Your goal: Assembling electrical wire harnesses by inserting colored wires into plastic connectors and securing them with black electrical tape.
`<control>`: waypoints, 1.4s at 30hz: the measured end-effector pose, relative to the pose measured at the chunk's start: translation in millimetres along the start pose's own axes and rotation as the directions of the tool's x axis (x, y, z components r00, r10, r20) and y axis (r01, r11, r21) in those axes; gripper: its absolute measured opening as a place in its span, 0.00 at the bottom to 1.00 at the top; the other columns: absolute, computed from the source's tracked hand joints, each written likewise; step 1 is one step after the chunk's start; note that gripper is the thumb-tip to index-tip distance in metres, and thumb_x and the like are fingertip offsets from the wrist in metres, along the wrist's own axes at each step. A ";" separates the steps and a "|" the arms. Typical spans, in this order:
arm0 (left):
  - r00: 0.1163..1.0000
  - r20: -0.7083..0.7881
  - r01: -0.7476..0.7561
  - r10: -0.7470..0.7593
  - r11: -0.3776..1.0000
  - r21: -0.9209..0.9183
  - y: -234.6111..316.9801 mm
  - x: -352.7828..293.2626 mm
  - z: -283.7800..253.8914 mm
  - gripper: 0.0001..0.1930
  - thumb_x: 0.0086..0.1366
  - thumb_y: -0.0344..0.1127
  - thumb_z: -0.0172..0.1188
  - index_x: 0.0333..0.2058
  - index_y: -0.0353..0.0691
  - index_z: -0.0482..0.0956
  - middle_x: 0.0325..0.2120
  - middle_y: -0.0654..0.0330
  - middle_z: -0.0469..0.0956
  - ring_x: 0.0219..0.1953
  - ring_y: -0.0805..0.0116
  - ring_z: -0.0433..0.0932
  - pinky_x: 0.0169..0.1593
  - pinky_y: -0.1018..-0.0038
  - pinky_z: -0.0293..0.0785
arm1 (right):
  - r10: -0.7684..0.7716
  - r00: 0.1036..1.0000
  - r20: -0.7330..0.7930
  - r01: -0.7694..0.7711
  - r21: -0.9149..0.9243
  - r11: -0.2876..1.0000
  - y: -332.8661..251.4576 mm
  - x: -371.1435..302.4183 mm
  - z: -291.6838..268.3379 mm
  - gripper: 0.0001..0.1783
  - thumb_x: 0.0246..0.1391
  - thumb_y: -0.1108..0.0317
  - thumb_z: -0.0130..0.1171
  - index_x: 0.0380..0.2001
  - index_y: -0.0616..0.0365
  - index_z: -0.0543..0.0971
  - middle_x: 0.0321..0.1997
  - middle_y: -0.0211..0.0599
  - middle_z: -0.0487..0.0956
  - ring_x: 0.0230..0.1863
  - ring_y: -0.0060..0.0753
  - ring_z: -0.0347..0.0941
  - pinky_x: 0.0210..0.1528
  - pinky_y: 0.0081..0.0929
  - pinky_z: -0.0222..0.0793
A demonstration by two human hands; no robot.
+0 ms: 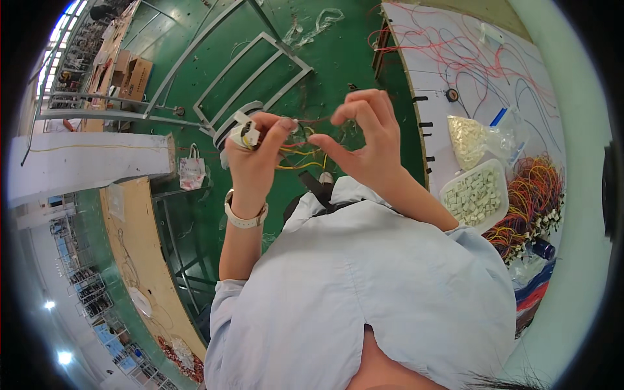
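Observation:
In front of my chest, my left hand (261, 143) is closed on a white plastic connector (243, 129) with wires attached. Yellow and dark red wires (300, 153) trail from its fingers toward the right. A small white end piece shows beside the left fingertips. My right hand (372, 133) is raised opposite, its thumb and index finger apart with a gap between them. A thin dark red wire (316, 121) reaches close to its index finger; whether the two touch I cannot tell.
On the right, a white table (432, 84) bears red wires (448, 49), a bag of cream-coloured parts (467, 140), a white tub (499, 214) of connectors and a bundle of coloured wires (530, 195). Metal frames (257, 84) stand ahead; a wooden bench (140, 240) is at left.

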State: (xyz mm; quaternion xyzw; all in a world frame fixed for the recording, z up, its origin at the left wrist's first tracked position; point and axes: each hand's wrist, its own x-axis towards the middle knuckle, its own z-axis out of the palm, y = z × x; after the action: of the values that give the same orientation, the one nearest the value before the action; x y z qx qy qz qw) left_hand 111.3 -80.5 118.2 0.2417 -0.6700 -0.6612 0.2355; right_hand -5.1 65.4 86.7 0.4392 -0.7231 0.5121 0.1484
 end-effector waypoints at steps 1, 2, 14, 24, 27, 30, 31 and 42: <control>0.995 0.037 0.099 -0.097 0.992 -0.076 2.3 -1.0 2.5 0.05 0.62 0.29 0.60 0.28 0.34 0.79 0.17 0.73 0.69 0.17 0.89 0.58 0.18 0.86 0.47 | -0.103 0.987 -0.124 0.106 0.022 0.994 -4.6 12.6 5.4 0.10 0.50 0.65 0.64 0.32 0.59 0.78 0.31 0.36 0.76 0.29 0.33 0.72 0.28 0.29 0.68; 0.993 0.065 0.108 -0.103 0.991 -0.073 1.4 -2.1 6.1 0.07 0.64 0.32 0.58 0.30 0.34 0.79 0.16 0.74 0.66 0.15 0.90 0.55 0.17 0.85 0.44 | -0.101 0.987 -0.124 0.106 0.028 0.994 -5.2 10.5 9.2 0.10 0.50 0.65 0.64 0.32 0.59 0.78 0.31 0.36 0.76 0.29 0.33 0.72 0.28 0.29 0.68; 0.885 0.433 0.436 -0.172 0.634 -0.638 -12.2 6.4 -2.3 0.33 0.69 0.60 0.39 0.51 0.30 0.70 0.27 0.71 0.65 0.18 0.88 0.51 0.19 0.87 0.46 | 0.246 0.933 0.261 -0.358 0.622 0.697 -25.3 -3.6 2.0 0.08 0.61 0.72 0.50 0.28 0.61 0.73 0.25 0.31 0.71 0.22 0.22 0.66 0.26 0.19 0.62; 0.961 0.257 0.252 -0.102 0.702 -0.665 -24.4 9.4 -2.1 0.28 0.71 0.54 0.40 0.42 0.31 0.74 0.33 0.65 0.71 0.19 0.85 0.54 0.19 0.85 0.48 | 0.101 0.951 0.292 -0.236 0.475 0.848 -11.0 -21.0 34.9 0.12 0.60 0.67 0.51 0.25 0.63 0.72 0.27 0.35 0.73 0.24 0.33 0.67 0.28 0.27 0.64; 0.938 0.293 0.322 -0.186 0.782 -0.534 -17.6 11.2 -3.3 0.25 0.71 0.50 0.44 0.45 0.29 0.74 0.33 0.65 0.73 0.17 0.87 0.51 0.16 0.86 0.44 | 0.318 0.763 0.563 -0.632 0.548 0.548 -14.5 -14.5 14.8 0.16 0.63 0.62 0.49 0.23 0.61 0.71 0.20 0.28 0.66 0.21 0.21 0.58 0.23 0.22 0.55; 0.923 0.278 0.369 -0.265 0.811 -0.453 -16.1 11.2 -2.9 0.23 0.70 0.47 0.47 0.47 0.28 0.73 0.30 0.64 0.75 0.14 0.88 0.48 0.14 0.86 0.41 | 0.288 0.747 0.599 -0.663 0.641 0.386 -13.5 -4.3 4.3 0.20 0.67 0.61 0.42 0.21 0.57 0.66 0.19 0.22 0.60 0.19 0.11 0.49 0.20 0.14 0.43; 0.923 0.272 0.373 -0.274 0.810 -0.451 -17.4 11.6 -2.7 0.23 0.70 0.47 0.47 0.45 0.28 0.73 0.28 0.63 0.76 0.14 0.88 0.48 0.14 0.86 0.41 | 0.294 0.746 0.597 -0.664 0.641 0.385 -12.4 -2.2 2.1 0.20 0.67 0.61 0.42 0.21 0.57 0.66 0.19 0.22 0.60 0.19 0.11 0.49 0.20 0.14 0.43; 0.926 0.375 0.221 -0.048 0.873 -0.434 -39.4 14.0 3.1 0.26 0.70 0.55 0.41 0.27 0.36 0.71 0.12 0.64 0.68 0.08 0.84 0.49 0.12 0.84 0.41 | 0.151 0.584 0.797 -0.807 0.550 0.215 -11.1 9.9 -33.5 0.20 0.65 0.63 0.45 0.17 0.57 0.66 0.15 0.22 0.60 0.15 0.12 0.48 0.17 0.16 0.41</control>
State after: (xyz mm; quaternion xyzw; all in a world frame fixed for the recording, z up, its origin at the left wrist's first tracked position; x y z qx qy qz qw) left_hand 99.0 -87.4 78.6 0.1020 -0.5027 -0.8506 0.1157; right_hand -9.9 88.8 114.5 0.3094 -0.4390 0.6628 -0.5217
